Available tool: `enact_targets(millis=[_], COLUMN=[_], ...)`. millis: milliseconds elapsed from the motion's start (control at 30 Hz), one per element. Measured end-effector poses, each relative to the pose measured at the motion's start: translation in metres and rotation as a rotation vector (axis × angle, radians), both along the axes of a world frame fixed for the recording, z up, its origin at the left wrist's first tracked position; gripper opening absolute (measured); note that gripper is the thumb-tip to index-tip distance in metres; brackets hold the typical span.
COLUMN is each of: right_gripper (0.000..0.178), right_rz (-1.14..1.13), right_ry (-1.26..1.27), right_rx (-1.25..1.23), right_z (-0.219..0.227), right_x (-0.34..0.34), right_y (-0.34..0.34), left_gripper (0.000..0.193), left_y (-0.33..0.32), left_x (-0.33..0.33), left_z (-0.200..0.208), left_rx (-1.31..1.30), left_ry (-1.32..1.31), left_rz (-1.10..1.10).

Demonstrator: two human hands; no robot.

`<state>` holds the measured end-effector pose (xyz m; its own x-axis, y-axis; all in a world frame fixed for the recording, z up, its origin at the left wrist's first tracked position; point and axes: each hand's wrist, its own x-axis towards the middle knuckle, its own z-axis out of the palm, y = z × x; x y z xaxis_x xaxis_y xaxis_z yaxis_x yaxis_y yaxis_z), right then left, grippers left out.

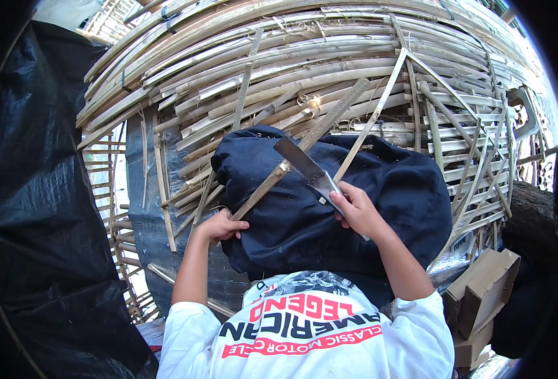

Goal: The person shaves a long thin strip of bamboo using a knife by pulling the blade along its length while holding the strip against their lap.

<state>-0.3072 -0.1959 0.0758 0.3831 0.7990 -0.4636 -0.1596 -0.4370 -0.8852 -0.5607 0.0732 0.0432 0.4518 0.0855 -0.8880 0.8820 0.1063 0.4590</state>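
Note:
My left hand (224, 227) is closed round the near end of a split bamboo strip (263, 193), which slants away to the upper right across my lap. A pale, roughened spot shows about midway along the strip. My right hand (358, 211) grips the light-coloured handle of a broad-bladed knife (304, 165). Its dark blade points to the upper left and crosses the strip just beyond the pale spot; whether the edge touches the bamboo I cannot tell. Dark navy cloth (329, 237) covers my legs beneath both hands, with small shavings scattered on it.
Beyond my knees lies a wide pile of split bamboo strips (222, 82), with thin curled shavings among them. Another strip (380, 104) leans near the right knee. Black sheeting (45, 208) hangs at the left. Cardboard boxes (481, 297) stand at the lower right.

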Motion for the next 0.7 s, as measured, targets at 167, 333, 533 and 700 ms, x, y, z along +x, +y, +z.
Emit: enact_targets(millis=[167,333,533,700], right_gripper=[0.032,0.033,0.032,0.034], right_rz=[-0.084,-0.139,-0.099,-0.013], right_ry=[-0.161,0.056,0.0,-0.008], right_rx=[0.087,0.077,0.035,0.037], right_z=[-0.025,-0.008,-0.012,0.0], right_x=[-0.029,-0.019,-0.034,-0.022], right_y=[0.002,0.007,0.002,0.008], left_gripper=[0.044,0.041,0.04,0.038], left_y=[-0.003,0.002,0.007,0.01], left_x=[-0.009,-0.009,-0.009,-0.017], left_z=[-0.013,-0.01,-0.013,-0.026], left_rx=[-0.019,-0.026,-0.058,-0.154], left_ry=[-0.038,-0.018,-0.025,-0.035], left_rz=[0.042,0.04,0.046,0.084])
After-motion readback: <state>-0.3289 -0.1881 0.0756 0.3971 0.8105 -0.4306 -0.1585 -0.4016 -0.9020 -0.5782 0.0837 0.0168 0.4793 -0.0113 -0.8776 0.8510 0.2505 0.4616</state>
